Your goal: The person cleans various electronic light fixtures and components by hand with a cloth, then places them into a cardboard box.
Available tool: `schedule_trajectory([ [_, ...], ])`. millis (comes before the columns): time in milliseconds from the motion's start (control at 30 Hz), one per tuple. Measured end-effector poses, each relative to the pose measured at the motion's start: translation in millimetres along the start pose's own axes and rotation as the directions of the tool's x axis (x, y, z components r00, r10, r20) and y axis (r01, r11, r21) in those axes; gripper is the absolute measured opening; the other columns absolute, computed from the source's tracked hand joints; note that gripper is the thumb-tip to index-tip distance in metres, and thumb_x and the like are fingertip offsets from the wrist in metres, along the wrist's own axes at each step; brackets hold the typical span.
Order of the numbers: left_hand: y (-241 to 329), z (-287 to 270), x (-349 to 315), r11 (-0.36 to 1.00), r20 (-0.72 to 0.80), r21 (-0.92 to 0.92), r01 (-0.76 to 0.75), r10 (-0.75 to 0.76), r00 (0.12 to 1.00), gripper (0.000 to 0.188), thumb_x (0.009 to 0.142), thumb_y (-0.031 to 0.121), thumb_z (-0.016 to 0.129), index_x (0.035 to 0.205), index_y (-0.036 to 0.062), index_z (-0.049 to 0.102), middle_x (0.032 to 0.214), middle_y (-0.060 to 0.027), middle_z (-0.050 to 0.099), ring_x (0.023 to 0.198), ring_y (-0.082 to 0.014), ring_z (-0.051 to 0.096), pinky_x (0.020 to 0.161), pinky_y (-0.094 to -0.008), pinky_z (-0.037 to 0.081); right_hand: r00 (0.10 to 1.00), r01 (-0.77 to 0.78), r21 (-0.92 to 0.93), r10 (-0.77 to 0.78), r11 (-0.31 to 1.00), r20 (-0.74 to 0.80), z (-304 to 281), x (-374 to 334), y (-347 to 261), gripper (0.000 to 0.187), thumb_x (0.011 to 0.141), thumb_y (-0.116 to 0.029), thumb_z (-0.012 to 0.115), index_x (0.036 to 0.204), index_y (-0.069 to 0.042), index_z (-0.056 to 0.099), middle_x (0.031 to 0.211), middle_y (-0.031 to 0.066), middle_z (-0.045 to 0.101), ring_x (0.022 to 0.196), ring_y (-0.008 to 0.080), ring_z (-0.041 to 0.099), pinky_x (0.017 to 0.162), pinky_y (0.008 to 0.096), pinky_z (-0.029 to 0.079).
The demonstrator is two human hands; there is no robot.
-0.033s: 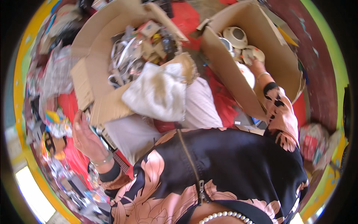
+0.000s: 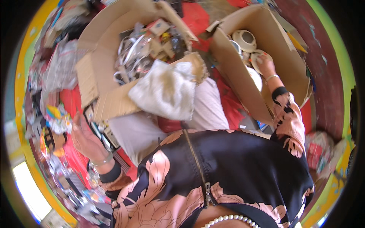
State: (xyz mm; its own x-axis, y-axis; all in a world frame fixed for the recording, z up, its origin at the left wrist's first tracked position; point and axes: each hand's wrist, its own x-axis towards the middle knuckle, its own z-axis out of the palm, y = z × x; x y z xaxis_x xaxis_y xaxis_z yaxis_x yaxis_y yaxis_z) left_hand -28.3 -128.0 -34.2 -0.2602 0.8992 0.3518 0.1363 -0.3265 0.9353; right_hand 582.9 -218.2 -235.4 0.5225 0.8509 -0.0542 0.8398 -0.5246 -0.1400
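Note:
My right hand (image 2: 267, 65) reaches into the cardboard box (image 2: 287, 57) on the right. Its fingers are closed over a cream bowl (image 2: 256, 57) with orange marks. Another cream bowl (image 2: 244, 40) with a dark round base lies just beyond, and a white rounded dish (image 2: 254, 78) is nearer me. My left hand (image 2: 87, 138) is open and holds nothing, fingers stretched out, beside my leg at the left. A white cloth (image 2: 165, 91) with a brownish stain hangs over the near flap of the left box, close to my knees.
The left cardboard box (image 2: 99, 49) holds a jumble of straps, small cartons and scraps (image 2: 148, 47). Plastic bags (image 2: 62, 70) and assorted packages crowd the left side. Red sheeting (image 2: 195, 24) shows between the boxes, and a filled clear bag (image 2: 319, 152) lies at the right.
The boxes and cloth sit slightly lower and to the right in the picture. My right hand stays at the same bowl; my left hand remains open.

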Motion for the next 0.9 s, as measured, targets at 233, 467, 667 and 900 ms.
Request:
schedule_trajectory([
  [233,-45,-140,-17,0.985,-0.456,-0.037,0.169,-0.167,0.874,0.030,0.092,0.021,0.046,0.103,-0.0052,0.058,0.105,-0.0125,0.059,0.102,-0.0200,0.052,0.093,-0.0337,0.039,0.642,0.761,0.311,-0.591,0.569,-0.488,-127,-84,-225,0.031,0.073,-0.011,0.070,0.102,-0.005,0.062,0.108,0.0132,0.060,0.101,0.0311,0.056,0.087,0.0367,0.045],
  [467,-103,-217,-61,0.898,-0.517,-0.289,0.331,-0.438,0.735,0.024,0.085,0.016,0.056,0.101,-0.0019,0.059,0.106,-0.0092,0.059,0.101,-0.0171,0.054,0.089,-0.0302,0.041,0.540,0.838,0.005,-0.829,0.545,-0.146,-78,-158,-331,0.048,0.069,-0.022,0.069,0.112,-0.009,0.055,0.117,0.0093,0.052,0.108,0.0290,0.050,0.088,0.0426,0.039],
  [667,-149,-252,-107,0.837,-0.527,-0.307,0.454,-0.546,0.651,0.024,0.086,0.016,0.051,0.098,-0.0021,0.062,0.104,-0.0070,0.060,0.099,-0.0153,0.053,0.085,-0.0278,0.040,0.490,0.868,-0.005,-0.857,0.497,-0.157,-70,-140,-330,0.037,0.072,-0.013,0.063,0.109,-0.009,0.058,0.109,0.0087,0.057,0.102,0.0275,0.054,0.087,0.0401,0.040],
  [900,-197,-204,-111,0.818,-0.109,0.313,0.482,-0.473,0.874,0.025,0.085,0.015,0.053,0.100,-0.0028,0.064,0.090,-0.0076,0.065,0.082,-0.0128,0.057,0.077,-0.0252,0.045,0.451,0.892,0.004,-0.889,0.452,-0.071,-74,-136,-330,0.038,0.072,-0.013,0.064,0.109,-0.009,0.060,0.110,0.0087,0.058,0.102,0.0283,0.054,0.087,0.0397,0.041],
])
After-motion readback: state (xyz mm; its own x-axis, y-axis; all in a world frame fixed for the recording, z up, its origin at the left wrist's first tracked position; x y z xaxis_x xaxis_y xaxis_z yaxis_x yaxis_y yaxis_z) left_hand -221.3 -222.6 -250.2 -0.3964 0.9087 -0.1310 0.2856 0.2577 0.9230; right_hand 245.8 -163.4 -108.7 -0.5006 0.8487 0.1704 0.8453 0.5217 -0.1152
